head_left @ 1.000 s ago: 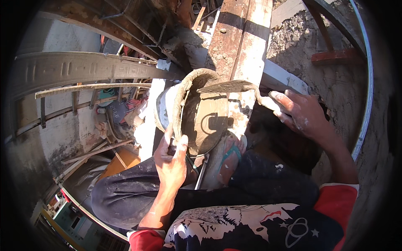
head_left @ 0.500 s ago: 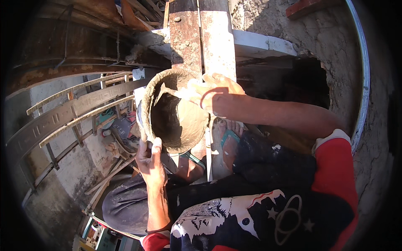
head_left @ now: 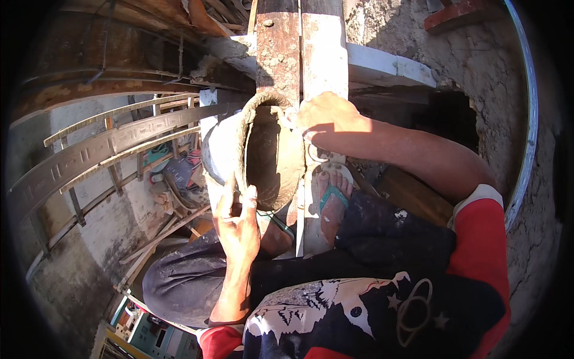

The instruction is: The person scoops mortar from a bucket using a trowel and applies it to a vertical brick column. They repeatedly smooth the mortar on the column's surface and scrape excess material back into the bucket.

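A bucket (head_left: 223,143), pale outside and coated with wet grey mortar (head_left: 286,161) inside, is tipped with its mouth toward the right. My left hand (head_left: 236,218) grips its near left rim, thumb apart from the fingers. Closed at the right side of the mouth is my right hand (head_left: 329,116); its fingertips are glared out by sun, so what it holds is hidden. Beneath the bucket run two planks (head_left: 278,66), the left one brown and spotted with mortar lumps, the right one sunlit and pale.
My sandalled feet (head_left: 335,191) rest on the planks. A dark hole (head_left: 445,119) opens in the rough wall at right, beside a long metal strip (head_left: 529,119). Wooden rails (head_left: 107,149) stand at left above lower ground with clutter. A white beam (head_left: 388,64) crosses under the planks.
The bucket has tipped further, showing more of its pale outer side. My right hand has drawn back from inside the mouth to its right edge. My left hand still grips the rim.
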`<state>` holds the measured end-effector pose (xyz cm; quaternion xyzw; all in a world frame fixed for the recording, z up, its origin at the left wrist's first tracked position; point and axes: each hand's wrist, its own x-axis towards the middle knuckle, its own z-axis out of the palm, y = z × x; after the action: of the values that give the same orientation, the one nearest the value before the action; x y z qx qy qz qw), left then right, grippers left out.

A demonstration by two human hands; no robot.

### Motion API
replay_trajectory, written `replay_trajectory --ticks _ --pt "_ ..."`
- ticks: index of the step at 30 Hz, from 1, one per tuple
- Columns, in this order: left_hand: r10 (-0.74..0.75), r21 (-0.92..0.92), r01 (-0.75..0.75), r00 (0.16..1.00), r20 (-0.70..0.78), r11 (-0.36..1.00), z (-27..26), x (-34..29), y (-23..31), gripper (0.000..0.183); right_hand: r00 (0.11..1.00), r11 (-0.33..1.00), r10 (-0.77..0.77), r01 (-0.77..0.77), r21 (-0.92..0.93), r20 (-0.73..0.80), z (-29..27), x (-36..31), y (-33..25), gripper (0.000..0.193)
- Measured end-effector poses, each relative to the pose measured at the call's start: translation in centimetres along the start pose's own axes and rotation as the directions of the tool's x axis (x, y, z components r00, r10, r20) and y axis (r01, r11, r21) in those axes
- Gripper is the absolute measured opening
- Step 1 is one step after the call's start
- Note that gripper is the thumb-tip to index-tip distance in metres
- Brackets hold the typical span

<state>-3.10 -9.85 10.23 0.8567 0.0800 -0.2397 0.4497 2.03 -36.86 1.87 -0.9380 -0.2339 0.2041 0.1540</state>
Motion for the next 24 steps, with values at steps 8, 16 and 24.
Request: replay_trajectory --ticks 8,16,24 --pt "0.023 0.001 -0.023 0.999 0.049 1.0 0.0 -0.6 0.4 0.054 0.913 0.858 -0.384 0.297 0.42 0.139 5.1 2.5 6.9 0.034" --pt "-0.128 -0.134 0.133 0.991 0.047 0.982 -1.5 -0.3 0.5 0.057 0.908 0.68 -0.356 0.091 0.727 0.219 7.0 -1.2 4.8 0.049" --pt "-0.155 -0.616 0.072 0.985 -0.082 0.785 -2.1 0.5 -2.9 0.055 0.821 0.766 -0.038 -0.342 0.544 0.569 -2.0 -4.9 1.7 0.052"
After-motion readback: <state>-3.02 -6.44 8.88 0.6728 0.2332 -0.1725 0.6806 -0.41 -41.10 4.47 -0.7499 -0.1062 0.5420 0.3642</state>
